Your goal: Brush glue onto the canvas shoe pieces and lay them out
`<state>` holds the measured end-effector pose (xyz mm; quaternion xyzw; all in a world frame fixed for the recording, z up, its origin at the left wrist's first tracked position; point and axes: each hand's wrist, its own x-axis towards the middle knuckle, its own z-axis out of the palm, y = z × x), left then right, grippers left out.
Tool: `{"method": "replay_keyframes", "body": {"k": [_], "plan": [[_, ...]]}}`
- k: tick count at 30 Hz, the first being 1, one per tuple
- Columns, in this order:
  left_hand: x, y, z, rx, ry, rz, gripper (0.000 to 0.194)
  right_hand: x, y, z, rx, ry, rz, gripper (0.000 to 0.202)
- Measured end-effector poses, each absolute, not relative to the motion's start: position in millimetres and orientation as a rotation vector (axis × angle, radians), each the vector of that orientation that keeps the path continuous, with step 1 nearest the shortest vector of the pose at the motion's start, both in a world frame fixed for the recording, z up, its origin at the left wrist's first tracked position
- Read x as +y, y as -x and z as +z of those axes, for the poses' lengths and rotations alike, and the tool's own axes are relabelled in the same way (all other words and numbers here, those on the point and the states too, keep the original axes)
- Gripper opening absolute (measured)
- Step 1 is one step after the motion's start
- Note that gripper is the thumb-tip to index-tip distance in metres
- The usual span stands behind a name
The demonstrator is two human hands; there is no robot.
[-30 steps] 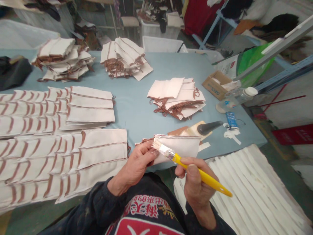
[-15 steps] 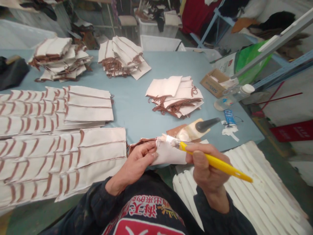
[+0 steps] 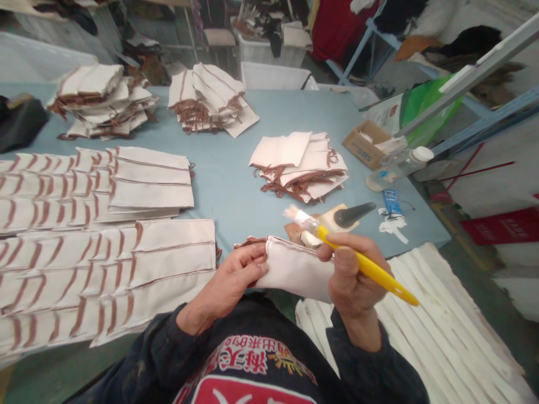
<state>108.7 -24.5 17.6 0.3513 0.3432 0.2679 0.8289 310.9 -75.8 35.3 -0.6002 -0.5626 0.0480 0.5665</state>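
Note:
My left hand [image 3: 229, 286] pinches the left end of a white fabric piece [image 3: 295, 269] with a brown edge, held over the table's near edge. In my right hand [image 3: 357, 275] is a yellow-handled brush [image 3: 374, 269], its pale bristles tilted up and left above the fabric, apart from it. Just behind the brush, a cream container [image 3: 332, 217] with a dark grey handle-like part [image 3: 356, 214] is partly hidden. Brown material shows behind my left fingertips.
Rows of overlapping white pieces [image 3: 172, 247] cover the left of the blue table [image 3: 223, 191]. Stacks [image 3: 301, 163] lie farther back. At the right are a cardboard box [image 3: 364, 143], a bottle [image 3: 396, 168] and white strips [image 3: 442, 314].
The brush has lifted off the fabric's top edge and moved slightly up and left with my right hand. More of the fabric's brown-lined edge shows.

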Motion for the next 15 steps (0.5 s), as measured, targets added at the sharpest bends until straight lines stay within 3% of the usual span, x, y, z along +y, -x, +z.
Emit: {"method": "replay_keyframes", "body": {"k": [6,15], "plan": [[-13,-107,28,0.673,-0.769,0.502,0.04,-61,-299,18,-1.41,1.51,0.075,0.019],[15,-81,-14,0.734,-0.951,0.379,0.051,-41,-336,24,-1.097,1.638,0.102,0.049]]}}
